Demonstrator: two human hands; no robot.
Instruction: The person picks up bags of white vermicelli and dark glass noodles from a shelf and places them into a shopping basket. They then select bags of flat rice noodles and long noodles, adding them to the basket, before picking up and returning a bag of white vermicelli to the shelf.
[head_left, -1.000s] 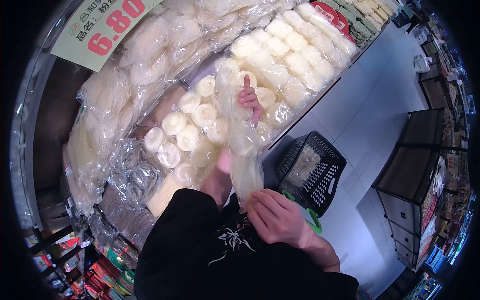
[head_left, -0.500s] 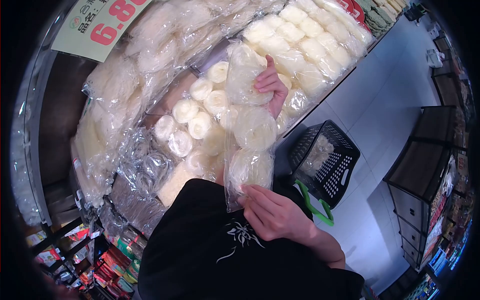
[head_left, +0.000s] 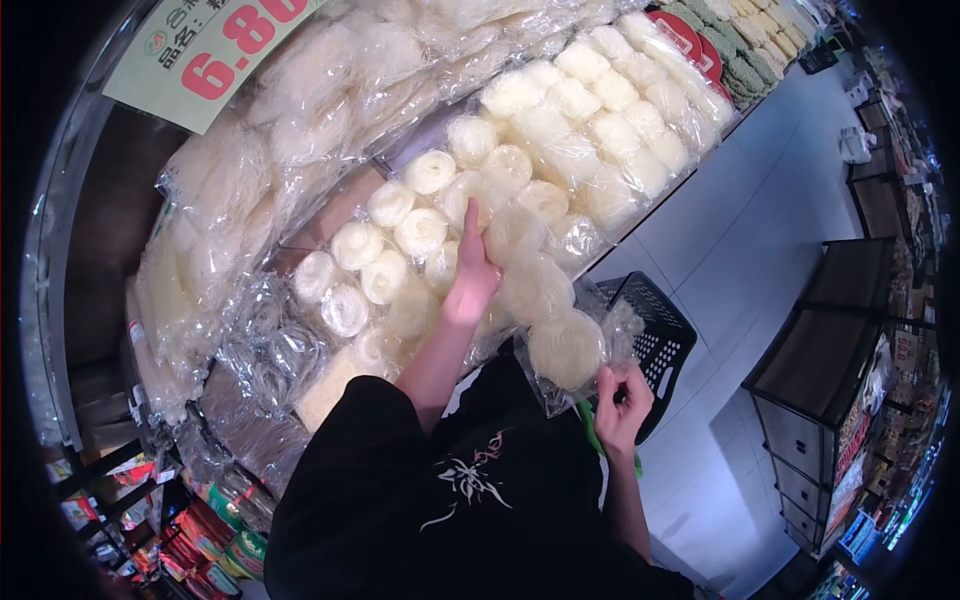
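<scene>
A long clear bag of round, pale noodle coils (head_left: 565,348) slants in front of my body. My left hand (head_left: 477,272) grips its upper left side, with the thumb pointing up and the other fingers mostly hidden by the bag. At the lower right, my right hand (head_left: 622,398) pinches the edge of the plastic between thumb and fingers. Behind the bag, more round coils in plastic (head_left: 420,232) lie on the display.
A black basket (head_left: 665,345) with a green handle stands on the floor at the right. Bagged noodles (head_left: 300,80) fill the display's left part, under a price sign (head_left: 200,60). Rectangular noodle blocks (head_left: 610,95) lie farther back. Dark cabinets (head_left: 830,350) stand across the aisle.
The bag has tilted, its lower end swinging right. My right hand has moved right with it; my left hand has shifted left and down, its forearm now showing. The view has shifted slightly.
</scene>
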